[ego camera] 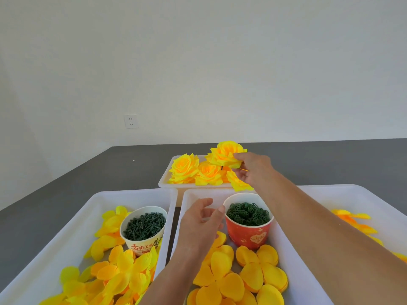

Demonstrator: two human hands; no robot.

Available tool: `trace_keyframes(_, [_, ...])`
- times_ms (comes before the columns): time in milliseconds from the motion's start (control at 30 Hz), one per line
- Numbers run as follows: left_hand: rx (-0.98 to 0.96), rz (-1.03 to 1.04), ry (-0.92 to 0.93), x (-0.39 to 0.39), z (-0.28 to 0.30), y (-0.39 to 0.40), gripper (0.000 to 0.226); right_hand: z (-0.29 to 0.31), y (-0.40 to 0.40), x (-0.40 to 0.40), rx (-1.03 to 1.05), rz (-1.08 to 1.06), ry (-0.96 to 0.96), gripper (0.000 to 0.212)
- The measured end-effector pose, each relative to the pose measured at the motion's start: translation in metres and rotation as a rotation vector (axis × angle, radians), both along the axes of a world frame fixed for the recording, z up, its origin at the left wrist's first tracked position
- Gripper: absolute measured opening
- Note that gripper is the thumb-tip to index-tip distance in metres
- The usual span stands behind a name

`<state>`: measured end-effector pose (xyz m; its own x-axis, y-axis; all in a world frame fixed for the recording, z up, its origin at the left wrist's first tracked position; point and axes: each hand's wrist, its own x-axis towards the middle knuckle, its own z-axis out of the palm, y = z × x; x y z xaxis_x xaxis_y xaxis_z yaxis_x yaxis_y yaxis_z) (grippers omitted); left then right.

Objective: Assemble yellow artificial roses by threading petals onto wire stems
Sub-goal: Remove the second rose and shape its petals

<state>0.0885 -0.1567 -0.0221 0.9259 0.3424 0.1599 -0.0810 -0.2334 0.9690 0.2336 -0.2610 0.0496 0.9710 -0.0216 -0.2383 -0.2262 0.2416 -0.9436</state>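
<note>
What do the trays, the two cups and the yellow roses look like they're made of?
Trays: likely plastic, white, smooth, with moulded rounded rims. White cup and red cup: probably paper, matte printed walls, rolled lips. Roses: seemingly fabric, thin matte petals with crinkled edges, though paper cannot be ruled out.

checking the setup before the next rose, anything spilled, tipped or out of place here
One thing: the white paper cup of dark green pieces leans against the left tray's wall instead of standing upright. The red cup stands straight, and nothing has spilled.
</note>
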Motion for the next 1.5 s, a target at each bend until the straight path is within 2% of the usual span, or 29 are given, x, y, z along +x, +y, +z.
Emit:
trace_keyframes(100, [0.023,0.005,0.018,0.001,0.0,-0.001,0.027,-0.004,0.006,0.016,-0.108,-0.067,-0.035,0.024])
trace_keyframes(267, [0.105,0.017,0.031,0.011,0.016,0.0,0.027,-0.013,0.012,0.03,-0.281,-0.084,-0.125,0.02])
trace_keyframes(400, [0.157,0.023,0.055,0.026,0.028,-0.004,0.03,-0.024,0.014,0.039,-0.522,-0.105,-0.211,0.014])
trace_keyframes(500, [0.22,0.023,0.071,0.032,0.023,-0.009,0.03,-0.029,0.017,0.047,-0.651,-0.126,-0.212,0.021])
trace_keyframes(600, [0.227,0.03,0.084,0.034,0.014,-0.008,0.029,-0.027,0.022,0.051,-0.759,-0.155,-0.241,0.007])
trace_keyframes(633, [0.219,0.031,0.086,0.035,0.012,-0.007,0.029,-0.027,0.025,0.053,-0.794,-0.16,-0.253,0.015])
trace_keyframes(767, [0.207,0.034,0.073,0.033,0.007,-0.002,0.026,-0.013,0.033,0.059,-0.823,-0.135,-0.275,0.018])
trace_keyframes(967, [0.18,0.038,0.063,0.035,0.007,-0.002,0.026,0.034,0.035,0.074,-0.724,-0.226,-0.376,0.003])
trace_keyframes(1033, [0.174,0.046,0.076,0.035,0.006,-0.002,0.026,0.038,0.047,0.082,-0.707,-0.204,-0.383,0.014])
trace_keyframes(1167, [0.182,0.06,0.095,0.037,0.001,0.001,0.023,0.021,0.076,0.096,-0.786,-0.057,-0.43,0.034])
trace_keyframes(1333, [0.241,0.079,0.066,0.04,0.0,0.003,0.024,-0.003,0.1,0.102,-0.981,0.002,-0.498,0.017])
trace_keyframes(1500, [0.279,0.066,0.077,0.039,-0.001,0.001,0.027,-0.015,0.106,0.093,-1.263,0.054,-0.557,0.023])
